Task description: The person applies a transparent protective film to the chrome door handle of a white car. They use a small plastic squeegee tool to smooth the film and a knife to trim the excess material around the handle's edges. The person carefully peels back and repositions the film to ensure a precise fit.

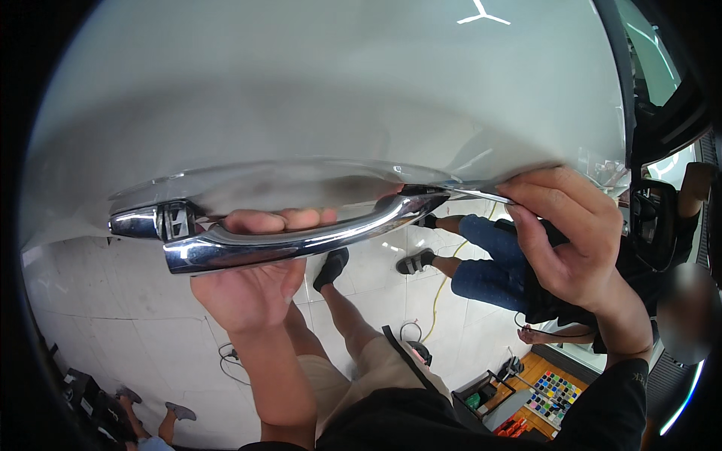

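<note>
A chrome car door handle point(301, 244) stands out from the pale grey door panel point(338, 105). Its left end is swung away from the panel, apart from the small chrome end cap point(135, 223) that stays at the door. My left hand point(252, 297) is closed round the handle's left half from below, fingers between handle and panel. At the handle's right end, my right hand point(571, 233) pinches a thin silver tool point(480, 195). The tool's tip lies at the dark joint between handle and door; its exact contact is too small to tell.
To the right stands another person in blue shorts point(489, 259), near a yellow cable point(438, 297) on the tiled floor. A black side mirror point(656, 225) juts out at the right. A board of coloured squares point(556, 395) lies at lower right, beside a grey bin point(481, 395).
</note>
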The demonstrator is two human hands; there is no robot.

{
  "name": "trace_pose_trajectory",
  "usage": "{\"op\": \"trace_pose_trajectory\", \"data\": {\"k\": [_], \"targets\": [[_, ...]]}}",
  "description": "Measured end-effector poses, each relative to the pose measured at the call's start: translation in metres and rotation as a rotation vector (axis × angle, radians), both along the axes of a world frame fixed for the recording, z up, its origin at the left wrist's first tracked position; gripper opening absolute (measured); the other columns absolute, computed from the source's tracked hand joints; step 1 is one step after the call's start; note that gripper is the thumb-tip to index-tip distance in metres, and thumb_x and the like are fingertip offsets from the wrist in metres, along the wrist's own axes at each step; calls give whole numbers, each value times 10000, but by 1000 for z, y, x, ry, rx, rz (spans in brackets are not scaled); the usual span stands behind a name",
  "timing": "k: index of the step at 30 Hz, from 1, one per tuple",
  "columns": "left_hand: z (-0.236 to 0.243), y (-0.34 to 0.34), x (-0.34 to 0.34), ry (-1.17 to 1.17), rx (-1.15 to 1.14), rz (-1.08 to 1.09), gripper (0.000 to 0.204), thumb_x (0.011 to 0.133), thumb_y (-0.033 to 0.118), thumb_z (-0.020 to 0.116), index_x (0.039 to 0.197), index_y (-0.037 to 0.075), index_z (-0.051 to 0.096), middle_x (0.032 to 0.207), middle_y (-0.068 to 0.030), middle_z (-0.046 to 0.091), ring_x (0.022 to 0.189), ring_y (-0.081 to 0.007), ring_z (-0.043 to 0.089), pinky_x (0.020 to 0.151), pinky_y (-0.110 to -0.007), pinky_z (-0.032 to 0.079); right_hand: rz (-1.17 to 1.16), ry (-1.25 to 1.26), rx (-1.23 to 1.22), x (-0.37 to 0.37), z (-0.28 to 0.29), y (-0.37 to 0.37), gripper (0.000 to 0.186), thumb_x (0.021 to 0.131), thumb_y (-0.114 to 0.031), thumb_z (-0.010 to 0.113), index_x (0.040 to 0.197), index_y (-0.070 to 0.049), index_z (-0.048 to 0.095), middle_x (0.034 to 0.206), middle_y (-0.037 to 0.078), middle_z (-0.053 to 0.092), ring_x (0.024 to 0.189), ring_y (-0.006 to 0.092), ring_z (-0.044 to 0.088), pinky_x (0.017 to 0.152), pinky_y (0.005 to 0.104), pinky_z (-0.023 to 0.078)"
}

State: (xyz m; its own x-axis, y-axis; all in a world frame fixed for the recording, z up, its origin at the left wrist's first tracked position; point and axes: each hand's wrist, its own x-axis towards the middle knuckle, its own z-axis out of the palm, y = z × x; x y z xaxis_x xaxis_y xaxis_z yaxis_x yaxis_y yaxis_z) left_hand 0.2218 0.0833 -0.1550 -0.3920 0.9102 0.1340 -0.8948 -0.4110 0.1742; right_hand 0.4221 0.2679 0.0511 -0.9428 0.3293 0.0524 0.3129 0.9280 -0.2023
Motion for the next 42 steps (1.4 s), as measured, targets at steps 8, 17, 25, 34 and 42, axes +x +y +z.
{"op": "trace_pose_trajectory", "data": {"k": [8,17,25,34,42], "targets": [[-3,3,-3,39,72,-37,717,1048,547,349,1263,-59,666,1312,-334,637,457,-227,537,1165,-508,400,25,0,21,-1,-4,1,187,779,38,745,964,18,722,906,142,708,736,278,679,622,344,533],[0,5,-3,33,84,-32,743,1054,556,317,1266,-69,659,1312,-336,636,483,-223,567,1193,-521,373,27,-2,4,0,-2,2,226,762,73,747,982,34,717,925,157,704,752,289,672,631,348,527],[-4,0,-7,55,64,-50,761,1054,588,313,1254,-52,673,1307,-320,646,482,-211,582,1210,-540,345,34,-17,18,-3,-4,-2,255,747,82,760,995,37,720,933,159,698,745,280,664,619,344,517],[-2,-3,-8,43,51,-50,766,1049,596,322,1252,-52,675,1313,-311,648,480,-214,581,1213,-546,333,59,16,36,-4,-7,-2,272,727,87,766,992,40,722,918,154,695,730,282,658,608,344,516],[-1,-2,-8,27,52,-51,761,1060,579,302,1241,-58,676,1303,-314,652,472,-226,571,1210,-541,335,96,10,38,-6,-9,1,292,707,86,777,989,39,722,911,152,694,720,284,657,595,341,517]]}}
